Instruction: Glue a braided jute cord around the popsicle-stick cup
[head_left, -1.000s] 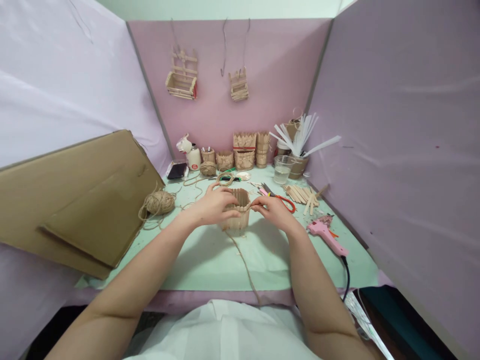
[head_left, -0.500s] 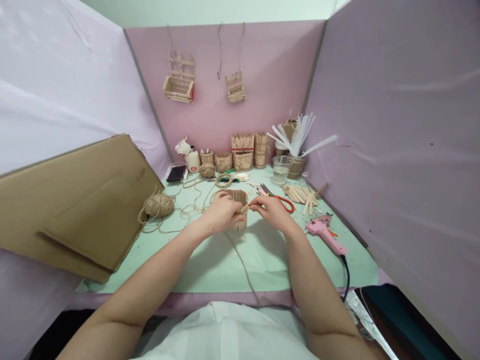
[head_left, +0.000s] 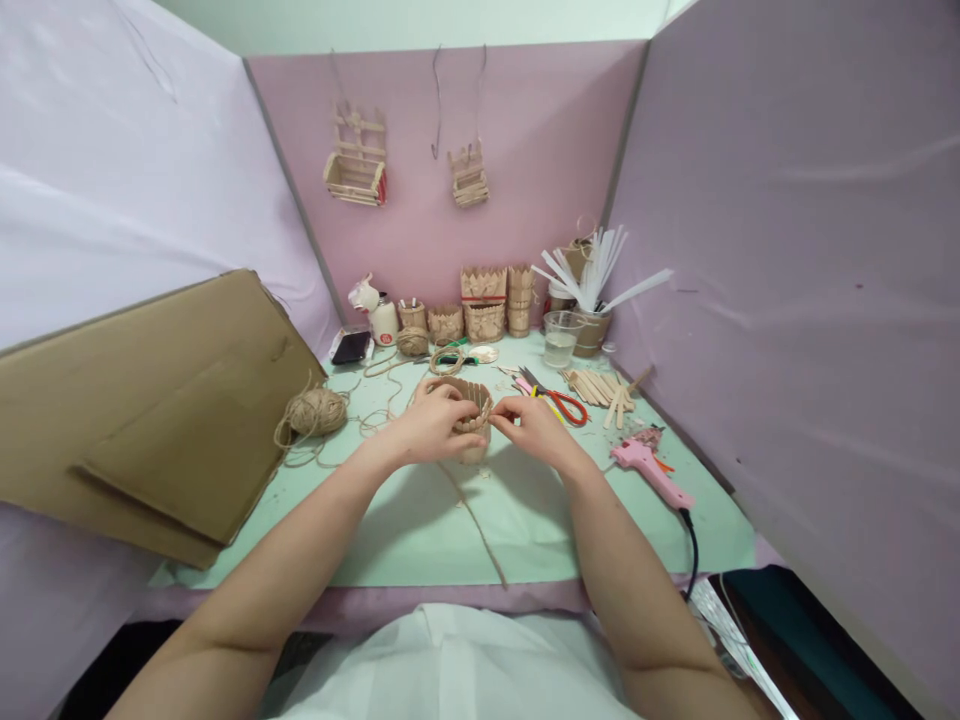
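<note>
A small round basket (head_left: 474, 452) of cardboard and wooden sticks stands in front of me, its opening tilted toward me. My left hand (head_left: 436, 420) is wrapped over its left side, fingers inside the rim and thumb outside. With thumb and forefinger together, my right hand (head_left: 523, 424) pinches the jute twine at the basket's right rim; little of the pinched bit shows. A loose tail of jute twine (head_left: 478, 525) runs from under my left hand to the table's front edge. More twine trails behind the basket toward a twine ball (head_left: 316, 410) at the left.
Red-handled scissors (head_left: 566, 405), craft sticks (head_left: 600, 388) and a pink glue gun (head_left: 652, 474) lie to the right. Cardboard sheets (head_left: 180, 400) lean at the left. Along the back stand stick baskets (head_left: 484, 320), a clear cup (head_left: 561, 345) and a phone (head_left: 352, 348).
The basket has tipped so more of its opening faces me. Both hands have shifted slightly left with it. The twine tail's end has drawn back up onto the table.
</note>
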